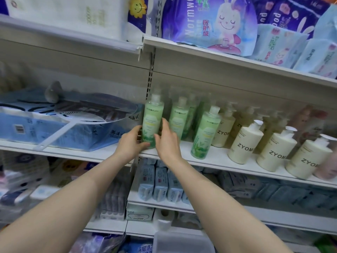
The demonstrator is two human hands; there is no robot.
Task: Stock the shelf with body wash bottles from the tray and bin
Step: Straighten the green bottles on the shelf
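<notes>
Green body wash bottle (152, 123) stands upright at the left end of the white shelf (209, 159), left hand (130, 143) and right hand (166, 138) curling fingers round its lower half; more green bottles (203, 133) and cream ZYOM bottles (244, 143) line up rightward.

The body wash bottle (152, 123) was translucent green with a leaf print and white cap; the pump bottles (245, 143) were cream with black lettering; the shelf (218, 159) was white; the rabbit-printed pack (209, 21) was purple.
</notes>
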